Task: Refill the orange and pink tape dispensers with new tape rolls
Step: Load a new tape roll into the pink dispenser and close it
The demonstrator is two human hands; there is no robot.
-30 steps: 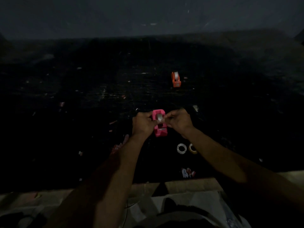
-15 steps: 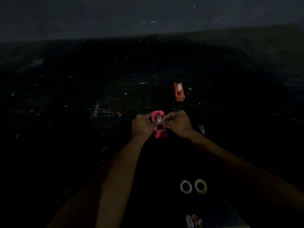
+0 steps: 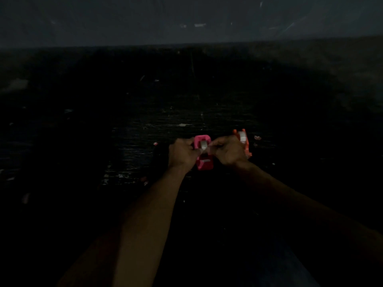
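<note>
The pink tape dispenser (image 3: 204,160) is held between both hands in the middle of the head view, with a clear tape roll (image 3: 203,144) seated in its top. My left hand (image 3: 182,153) grips the dispenser's left side. My right hand (image 3: 228,152) pinches at the tape roll from the right side. The orange tape dispenser (image 3: 244,141), carrying a whitish roll, stands on the dark surface just behind my right hand and is partly hidden by it.
The dark work surface (image 3: 145,131) is speckled with small scraps of paper and tape. A grey wall (image 3: 186,21) rises behind it. The scene is very dim and little else shows.
The view has tilted up and forward: the two empty tape cores near me have dropped out of sight. The orange dispenser now appears right behind my right hand. Both hands keep hold of the pink dispenser.
</note>
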